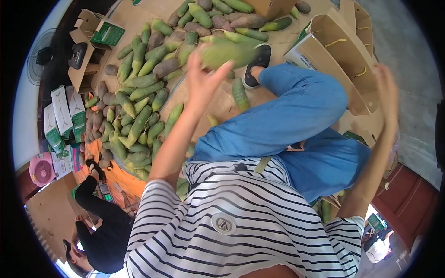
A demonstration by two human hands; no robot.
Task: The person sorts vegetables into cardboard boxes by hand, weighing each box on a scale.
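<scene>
My left hand (204, 81) is raised over the pile with fingers spread. A large green radish (232, 53), blurred by motion, is just beyond its fingertips; whether they touch is hard to tell. My right hand (387, 90), also blurred, is at the far right beside an open cardboard box (333, 44) with yellow cord handles. Its fingers look stretched out, with nothing visible in them. Green radishes (139, 125) and brownish-purple roots (166, 67) lie heaped at the left and top. One radish (240, 94) lies apart, near my shoe (259, 62).
My bent legs (278, 111) occupy the centre. Another opened box (85, 60), flat white-and-green boxes (59, 111), a fan (44, 55) and a pink fan (41, 169) are at the left. A person in black (104, 236) is at lower left, by an orange sheet (121, 178).
</scene>
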